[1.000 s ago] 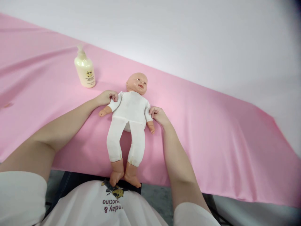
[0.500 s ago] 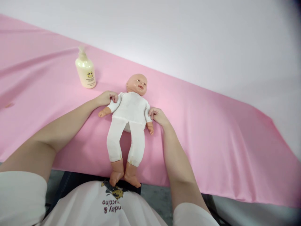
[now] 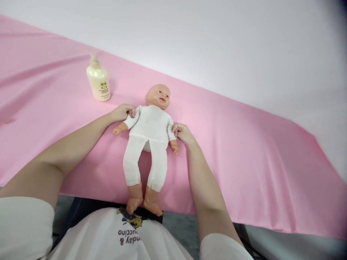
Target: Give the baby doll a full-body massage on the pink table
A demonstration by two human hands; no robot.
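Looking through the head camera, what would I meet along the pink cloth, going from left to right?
Small brownish mark → cream-colored pump bottle → left hand → baby doll's head → right hand.

Pink-draped surface (image 3: 244,151) with creases; plain white backdrop (image 3: 217,43) beyond it, brightest near its far edge; grey floor (image 3: 184,231) below its near edge.

The doll (image 3: 150,124) lies on the cloth (image 3: 249,162), head (image 3: 158,96) far, feet (image 3: 135,199) at the near edge. Farther off to its left stands the bottle (image 3: 99,83). The left hand (image 3: 124,112) is at the doll's left side, the right hand (image 3: 184,134) at its right, as seen in the scene.
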